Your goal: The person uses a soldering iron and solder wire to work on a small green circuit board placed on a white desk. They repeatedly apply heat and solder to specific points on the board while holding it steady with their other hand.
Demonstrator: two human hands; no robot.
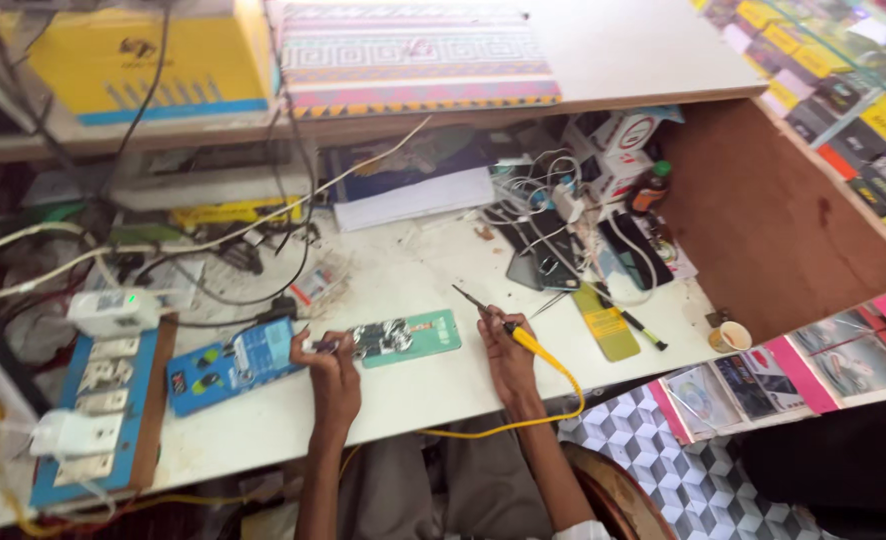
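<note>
On the workbench (pixel 403 395) before me, an opened phone (pixel 408 338) lies between my hands. My left hand (pixel 331 372) rests at its left end; my right hand (pixel 508 352), holding a soldering iron (pixel 508 325), sits just right. A paper cup (pixel 731 337) stands far right, a switchboard (pixel 98 405) far left.

a yellow box (pixel 133 60) with a blue stripe is sitting on the upper shelf at left. white cartons with red marks (pixel 625 140) are standing under the shelf. bright flat packets (pixel 843 90) are lining the right-hand display.
</note>
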